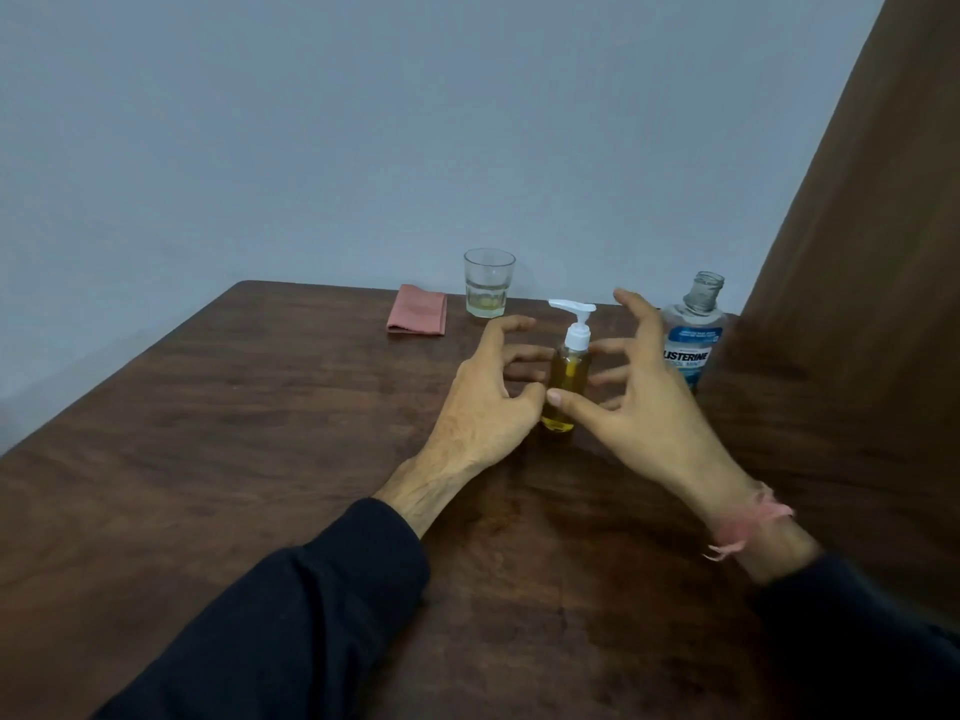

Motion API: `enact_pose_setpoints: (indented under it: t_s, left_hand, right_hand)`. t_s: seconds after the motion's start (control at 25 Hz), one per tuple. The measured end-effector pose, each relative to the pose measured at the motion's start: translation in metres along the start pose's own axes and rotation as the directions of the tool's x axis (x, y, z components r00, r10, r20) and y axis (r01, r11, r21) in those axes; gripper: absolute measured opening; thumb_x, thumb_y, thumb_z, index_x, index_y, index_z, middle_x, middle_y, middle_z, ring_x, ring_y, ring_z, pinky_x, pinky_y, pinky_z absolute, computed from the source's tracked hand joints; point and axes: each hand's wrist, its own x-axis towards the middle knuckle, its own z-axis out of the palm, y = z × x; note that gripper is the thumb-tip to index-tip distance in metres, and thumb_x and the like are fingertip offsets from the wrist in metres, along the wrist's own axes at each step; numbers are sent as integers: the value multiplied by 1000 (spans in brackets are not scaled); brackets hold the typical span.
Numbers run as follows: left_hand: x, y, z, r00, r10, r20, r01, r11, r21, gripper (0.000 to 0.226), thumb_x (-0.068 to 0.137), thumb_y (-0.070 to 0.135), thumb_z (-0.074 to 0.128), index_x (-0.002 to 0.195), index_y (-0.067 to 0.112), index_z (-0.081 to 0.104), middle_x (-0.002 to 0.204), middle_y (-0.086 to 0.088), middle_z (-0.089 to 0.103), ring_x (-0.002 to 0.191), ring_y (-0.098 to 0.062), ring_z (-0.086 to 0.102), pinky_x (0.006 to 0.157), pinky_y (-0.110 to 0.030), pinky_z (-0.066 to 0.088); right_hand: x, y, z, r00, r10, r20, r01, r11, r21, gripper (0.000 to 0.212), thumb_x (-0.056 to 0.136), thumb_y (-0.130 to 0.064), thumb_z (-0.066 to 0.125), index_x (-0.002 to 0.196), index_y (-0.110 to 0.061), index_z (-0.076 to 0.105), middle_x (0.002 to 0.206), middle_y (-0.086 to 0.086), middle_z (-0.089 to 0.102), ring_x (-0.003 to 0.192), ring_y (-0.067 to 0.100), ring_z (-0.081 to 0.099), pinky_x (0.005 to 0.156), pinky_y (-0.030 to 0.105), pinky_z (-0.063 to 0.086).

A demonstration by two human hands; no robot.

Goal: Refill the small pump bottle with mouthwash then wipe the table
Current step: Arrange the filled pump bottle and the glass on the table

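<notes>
Pump bottle [565,379], clear with amber liquid and a white pump, stands upright on the table [260,433] between your spread, loose-fingered hands, left [485,402] and right [631,402], thumbs beside it; whether they touch is unclear.

Dark brown wood-grain table [260,433], amber liquid in clear pump bottle [566,381] with white pump, salmon-pink folded cloth [417,317] at eleven o'clock, blue-and-white label on mouthwash bottle [691,335], black sleeves [291,615], grey-blue wall [363,122].
</notes>
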Motion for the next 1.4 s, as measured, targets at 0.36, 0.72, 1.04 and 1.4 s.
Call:
enact_pose_setpoints:
  t_s: [0.36, 0.72, 1.04, 1.4]
  left_hand:
    - [56, -36, -38, 944, -108, -313, 202, 936, 287, 50, 96, 38, 87, 137, 37, 58, 124, 20, 73, 114, -2, 72, 108, -44, 63]
    - [197, -73, -24, 941, -184, -285, 280, 895, 347, 121, 71, 55, 105, 165, 12, 43, 162, -11, 60, 150, -33, 60, 120, -47, 57]
    - [204, -79, -5, 915, -199, -352, 288, 932, 221, 94, 72, 45, 107, 149, 19, 60, 137, 0, 73, 127, -22, 73, 109, -43, 62]
    - [37, -13, -72, 997, 0, -79, 28, 933, 358, 86, 55, 38, 95, 136, 44, 68, 129, 20, 74, 117, 7, 73, 95, -8, 57]
  right_hand:
    - [38, 6, 51, 992, -63, -110, 73, 993, 92, 117, 91, -33, 89, 167, -52, 2, 131, -8, 75, 118, 16, 77, 109, 56, 59]
    - [35, 29, 59, 984, -114, -135, 114, 993, -9, 137, 87, -30, 93, 164, -63, -16, 171, 4, 48, 148, 30, 57, 118, 40, 40]
    - [36, 33, 61, 974, -137, -180, 135, 991, -21, 136, 89, -30, 91, 166, -60, -17, 170, -15, 38, 138, 2, 38, 120, 36, 26]
    - [30, 16, 39, 929, -306, -209, 316, 949, 13, 99, 98, -8, 67, 172, -49, 16, 152, -26, 50, 120, -18, 57, 102, 8, 48]
